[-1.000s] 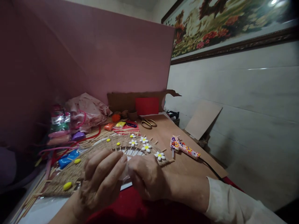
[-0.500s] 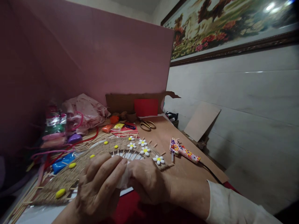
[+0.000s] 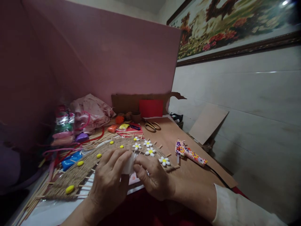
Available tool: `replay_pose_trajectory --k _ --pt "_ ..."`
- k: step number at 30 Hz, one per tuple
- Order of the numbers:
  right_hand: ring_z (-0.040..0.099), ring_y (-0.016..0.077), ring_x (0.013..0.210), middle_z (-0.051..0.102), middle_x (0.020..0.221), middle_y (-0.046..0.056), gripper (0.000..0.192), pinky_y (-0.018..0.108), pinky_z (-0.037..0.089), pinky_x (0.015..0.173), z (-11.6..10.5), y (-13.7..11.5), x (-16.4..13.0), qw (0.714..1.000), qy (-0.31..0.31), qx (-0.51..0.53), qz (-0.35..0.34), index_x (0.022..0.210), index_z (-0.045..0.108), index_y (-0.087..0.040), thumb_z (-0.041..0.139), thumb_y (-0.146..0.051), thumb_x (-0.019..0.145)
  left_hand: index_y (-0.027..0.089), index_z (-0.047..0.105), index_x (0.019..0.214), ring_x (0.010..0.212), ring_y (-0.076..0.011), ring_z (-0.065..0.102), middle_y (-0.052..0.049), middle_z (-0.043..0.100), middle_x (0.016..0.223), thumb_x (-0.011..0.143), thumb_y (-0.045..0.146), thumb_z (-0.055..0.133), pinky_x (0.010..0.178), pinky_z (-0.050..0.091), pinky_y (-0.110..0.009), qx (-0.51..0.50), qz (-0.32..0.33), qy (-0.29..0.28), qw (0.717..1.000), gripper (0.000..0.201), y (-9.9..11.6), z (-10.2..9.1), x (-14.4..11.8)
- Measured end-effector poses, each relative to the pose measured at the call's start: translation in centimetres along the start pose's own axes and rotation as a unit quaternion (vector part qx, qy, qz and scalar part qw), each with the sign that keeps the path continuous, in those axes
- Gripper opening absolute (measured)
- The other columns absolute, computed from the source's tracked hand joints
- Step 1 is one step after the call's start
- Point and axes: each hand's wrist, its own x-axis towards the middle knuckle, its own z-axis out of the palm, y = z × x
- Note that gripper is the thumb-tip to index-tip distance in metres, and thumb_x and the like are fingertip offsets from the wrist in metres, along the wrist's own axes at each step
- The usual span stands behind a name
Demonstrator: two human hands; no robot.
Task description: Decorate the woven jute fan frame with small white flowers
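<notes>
My left hand is closed around a small white plastic packet. Curled fingers of my right hand pinch its right edge; what it contains cannot be made out. Under and behind both hands lies an arch of brown twine woven over thin sticks. White-petalled clay flowers with yellow centres decorate its right part. Along its left part sit several plain yellow clay ovals. A white sheet shows beneath the arch, and my hands hide part of its inner edge.
A flower-patterned glue gun with a black cord lies on the brown board at right. Scissors, a yellow packet and an orange one are farther back. Blue clay, loose sticks and bagged clay crowd the left.
The camera view has shifted, so the scene sits slightly farther right. My hands have tilted and drawn apart a little, and more of the white packet shows between them.
</notes>
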Motion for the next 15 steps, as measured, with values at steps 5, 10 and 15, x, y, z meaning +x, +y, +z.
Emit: replay_pose_trajectory --k 5,10,15 --pt "0.049 0.0134 0.063 0.053 0.07 0.002 0.023 0.026 0.041 0.061 -0.14 0.04 -0.07 1.0 -0.013 0.024 0.01 0.079 0.047 -0.018 0.032 -0.029 0.093 0.01 0.05 0.114 0.099 -0.0279 0.052 -0.015 0.061 0.104 0.074 0.001 0.052 0.088 0.043 -0.048 0.009 0.017 -0.004 1.0 0.041 -0.07 -0.13 0.07" --pt "0.049 0.0116 0.059 0.052 0.065 0.001 0.032 0.024 0.041 0.058 -0.1 0.2 -0.09 0.997 -0.022 0.073 0.01 0.075 0.046 -0.019 0.027 -0.034 0.096 0.011 0.05 0.113 0.098 -0.0257 0.052 -0.013 0.061 0.103 0.075 0.0 0.049 0.086 0.043 -0.046 -0.011 -0.01 0.007 1.0 0.039 0.08 -0.1 0.21" --pt "0.05 0.0103 0.059 0.053 0.065 0.001 0.035 0.022 0.042 0.058 0.04 0.26 0.01 0.996 -0.039 0.079 0.011 0.075 0.046 -0.018 0.026 -0.035 0.098 0.012 0.05 0.111 0.096 -0.0242 0.053 -0.012 0.062 0.101 0.077 0.0 0.044 0.084 0.044 -0.044 -0.001 -0.011 0.014 1.0 0.036 0.08 0.0 0.25"
